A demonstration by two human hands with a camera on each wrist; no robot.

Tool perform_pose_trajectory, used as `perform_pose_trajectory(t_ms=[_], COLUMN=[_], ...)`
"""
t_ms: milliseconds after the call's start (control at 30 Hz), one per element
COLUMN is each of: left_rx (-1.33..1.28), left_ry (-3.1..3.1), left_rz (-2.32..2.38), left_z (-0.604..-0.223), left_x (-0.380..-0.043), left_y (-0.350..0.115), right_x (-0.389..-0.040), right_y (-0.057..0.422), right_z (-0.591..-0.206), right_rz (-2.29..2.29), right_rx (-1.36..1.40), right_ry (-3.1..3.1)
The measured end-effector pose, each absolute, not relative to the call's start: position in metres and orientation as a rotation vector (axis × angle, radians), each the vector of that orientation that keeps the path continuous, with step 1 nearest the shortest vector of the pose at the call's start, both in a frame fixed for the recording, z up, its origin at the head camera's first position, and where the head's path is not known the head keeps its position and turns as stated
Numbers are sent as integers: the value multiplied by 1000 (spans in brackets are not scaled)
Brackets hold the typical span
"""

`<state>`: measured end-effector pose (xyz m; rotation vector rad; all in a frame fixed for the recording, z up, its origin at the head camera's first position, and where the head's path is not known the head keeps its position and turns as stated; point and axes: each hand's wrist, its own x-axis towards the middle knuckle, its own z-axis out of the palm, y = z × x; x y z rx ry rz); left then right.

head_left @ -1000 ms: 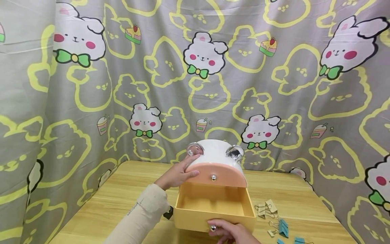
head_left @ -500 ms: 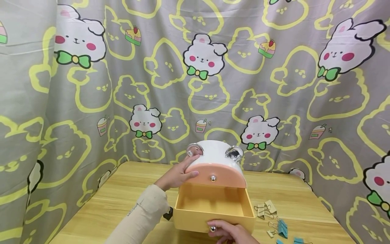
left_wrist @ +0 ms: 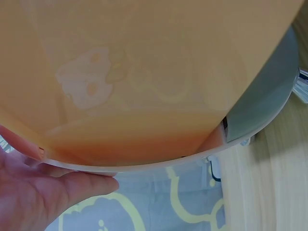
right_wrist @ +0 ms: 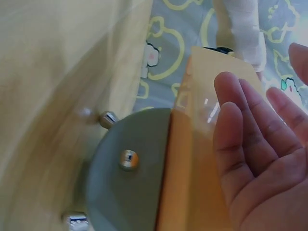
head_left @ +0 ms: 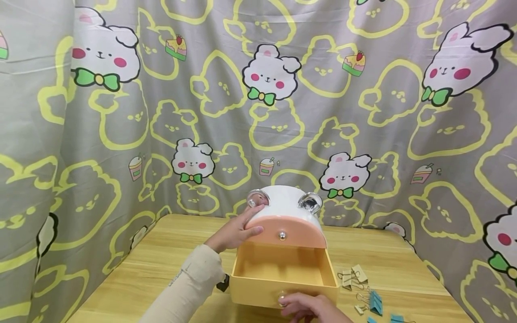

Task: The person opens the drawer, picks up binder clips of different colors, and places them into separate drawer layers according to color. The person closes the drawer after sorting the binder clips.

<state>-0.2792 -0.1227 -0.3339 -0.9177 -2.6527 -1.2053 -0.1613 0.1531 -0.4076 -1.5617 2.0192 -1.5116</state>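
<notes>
Currently left hand (head_left: 235, 230) touching cabinet (head_left: 291, 224), right hand (head_left: 312, 307) by drawer knob (head_left: 280, 296), both unclenched

Box (head_left: 284, 200) on table (head_left: 137, 273), curtain (head_left: 226, 128) behind; drawer (head_left: 254, 292) at front, binder clips (head_left: 376, 303) right of drawer
</notes>
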Motion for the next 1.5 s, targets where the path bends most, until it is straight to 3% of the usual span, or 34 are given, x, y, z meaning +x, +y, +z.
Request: perform_pose_trajectory(t_ms=[167, 500, 800, 1067, 1500], left_rx=[-933, -995, -1031, -1038, -1044], left_ry=[-2651, -2617, -2596, -2588, -2589], left_rz=[-1208, -1203, -1237, -1258, -1276], left_z=[-334, -336, -337, -335, -338], left_x=[-280, -280, -281, -283, -284], left_y=[-123, -126, -123, -122, -124], right_x=[-155, -146, -149, -160, -175], right_y=[158, 177, 194, 204, 214], right_z=[-393, -366, -358, -361, -358], right_rz=[-1524, -1571, -1785, -2021, -2023], right_rx=[-1570, -1333, -1455, -1322, -853], right_ry=[2041, 2237, 2592, 2666, 2916])
